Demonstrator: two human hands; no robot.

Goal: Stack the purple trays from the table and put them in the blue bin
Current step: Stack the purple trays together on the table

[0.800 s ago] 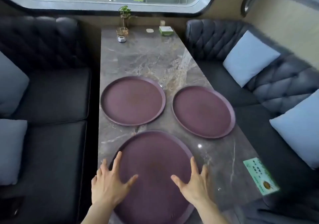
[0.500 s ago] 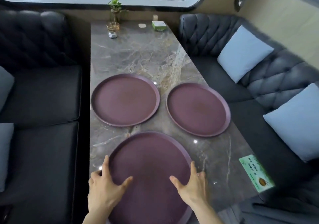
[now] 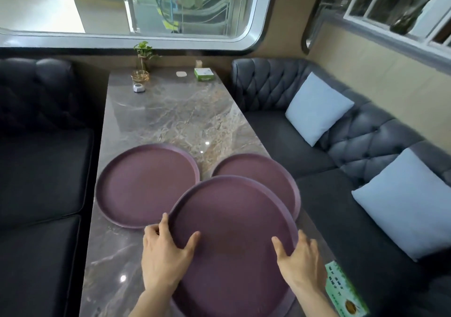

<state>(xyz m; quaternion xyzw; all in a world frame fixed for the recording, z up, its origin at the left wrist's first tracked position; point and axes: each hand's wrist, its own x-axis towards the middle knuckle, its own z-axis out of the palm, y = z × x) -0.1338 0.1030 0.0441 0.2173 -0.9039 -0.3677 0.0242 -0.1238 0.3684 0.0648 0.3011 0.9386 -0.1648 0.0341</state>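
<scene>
Three round purple trays are on the marble table (image 3: 170, 116). The near tray (image 3: 234, 231) is lifted, and its far edge overlaps the right tray (image 3: 266, 172). My left hand (image 3: 166, 253) grips its left rim, thumb on top. On the right rim sits my right hand (image 3: 297, 258), gripping the same way. The left tray (image 3: 146, 185) lies flat on the table, just beyond my left hand. No blue bin is in view.
Black sofas flank the table, with light blue cushions (image 3: 317, 106) on the right one. At the far end stand a small plant vase (image 3: 142, 60), a green box (image 3: 204, 74) and a small white object (image 3: 138, 88). A green card (image 3: 344, 290) lies near my right hand.
Both hands have closed on the near tray's rims and lifted it forward and to the right, so it now overlaps the right tray. The camera has tilted up.
</scene>
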